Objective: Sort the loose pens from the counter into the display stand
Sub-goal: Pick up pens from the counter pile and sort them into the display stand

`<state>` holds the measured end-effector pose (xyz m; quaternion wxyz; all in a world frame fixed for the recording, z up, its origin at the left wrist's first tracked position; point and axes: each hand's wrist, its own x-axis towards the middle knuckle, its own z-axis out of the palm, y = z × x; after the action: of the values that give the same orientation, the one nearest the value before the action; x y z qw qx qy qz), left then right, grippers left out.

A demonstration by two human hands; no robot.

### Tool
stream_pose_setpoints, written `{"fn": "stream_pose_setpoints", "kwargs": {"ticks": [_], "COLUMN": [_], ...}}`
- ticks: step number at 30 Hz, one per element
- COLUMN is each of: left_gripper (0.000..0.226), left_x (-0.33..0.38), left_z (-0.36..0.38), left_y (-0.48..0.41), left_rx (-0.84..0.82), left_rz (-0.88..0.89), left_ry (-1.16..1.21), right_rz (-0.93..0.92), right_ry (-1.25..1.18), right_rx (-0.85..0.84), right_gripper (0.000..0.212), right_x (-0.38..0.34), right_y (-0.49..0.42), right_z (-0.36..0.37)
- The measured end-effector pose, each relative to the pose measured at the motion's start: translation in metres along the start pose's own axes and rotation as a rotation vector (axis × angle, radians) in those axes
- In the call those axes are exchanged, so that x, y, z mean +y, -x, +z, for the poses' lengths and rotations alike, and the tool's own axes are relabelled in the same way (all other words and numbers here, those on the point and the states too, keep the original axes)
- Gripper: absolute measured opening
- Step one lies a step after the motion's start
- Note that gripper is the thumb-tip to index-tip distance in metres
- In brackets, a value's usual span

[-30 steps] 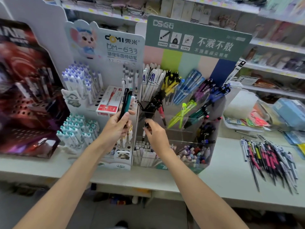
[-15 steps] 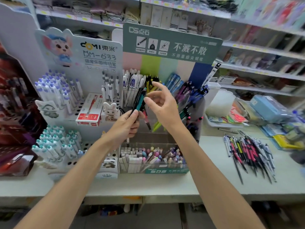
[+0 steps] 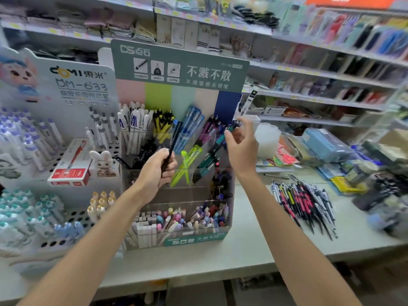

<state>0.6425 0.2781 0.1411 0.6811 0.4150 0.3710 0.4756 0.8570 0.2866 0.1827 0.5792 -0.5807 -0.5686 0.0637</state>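
Note:
A clear tiered display stand (image 3: pixel 176 196) with a green header card stands on the counter, its slots filled with white, yellow, blue, purple, green and dark pens. My left hand (image 3: pixel 156 171) grips a black pen (image 3: pixel 173 140) upright in front of the stand's middle. My right hand (image 3: pixel 241 144) pinches a teal pen (image 3: pixel 223 138) by its upper end over the stand's right-hand slots; its lower end reaches down among the pens there. A pile of loose pens (image 3: pixel 303 200) lies on the counter to the right.
A white DOMI stand (image 3: pixel 66 138) with capped pens and a red box (image 3: pixel 70 165) stands at the left. A white tub (image 3: pixel 267 138), a blue case (image 3: pixel 323 144) and packets crowd the back right. Shelves of goods run behind. The counter's front edge (image 3: pixel 198 272) is near me.
My right hand took the teal pen from the bunch in my left hand and carried it right to the stand's right slots. My left hand now holds only a black pen.

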Motion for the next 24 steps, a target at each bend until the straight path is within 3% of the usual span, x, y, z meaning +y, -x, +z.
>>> {"fn": "stream_pose_setpoints", "kwargs": {"ticks": [5, 8, 10, 13, 16, 19, 21, 24], "left_gripper": [0.012, 0.009, 0.009, 0.012, 0.008, 0.008, 0.009, 0.013], "left_x": [-0.005, -0.008, -0.007, -0.005, 0.001, 0.011, 0.018, 0.028], "left_z": [0.004, 0.001, -0.001, -0.001, 0.0, -0.006, -0.018, -0.047], "left_y": [0.001, 0.003, 0.006, 0.007, 0.009, 0.014, 0.02, 0.031], "left_rx": [0.064, 0.128, 0.167, 0.22, 0.235, 0.241, 0.265, 0.398], "left_rz": [0.116, 0.124, 0.134, 0.169, 0.192, 0.199, 0.217, 0.291], "left_ry": [-0.041, -0.056, -0.093, -0.159, -0.208, -0.21, -0.264, -0.312], "right_rz": [-0.009, -0.085, -0.192, -0.192, -0.105, -0.153, -0.158, -0.133], "right_ry": [0.101, 0.286, 0.347, 0.105, -0.186, -0.216, -0.268, -0.383], "right_rx": [-0.259, -0.447, -0.415, -0.324, -0.518, -0.685, -0.653, -0.377], "right_gripper": [0.025, 0.025, 0.028, 0.03, 0.039, 0.047, 0.047, 0.046], "right_x": [0.03, 0.043, 0.045, 0.017, -0.027, -0.052, -0.062, -0.071], "right_y": [0.01, 0.015, 0.014, 0.009, 0.004, 0.007, 0.007, 0.0], "right_z": [0.023, 0.031, 0.031, 0.028, 0.038, 0.06, 0.073, 0.082]}}
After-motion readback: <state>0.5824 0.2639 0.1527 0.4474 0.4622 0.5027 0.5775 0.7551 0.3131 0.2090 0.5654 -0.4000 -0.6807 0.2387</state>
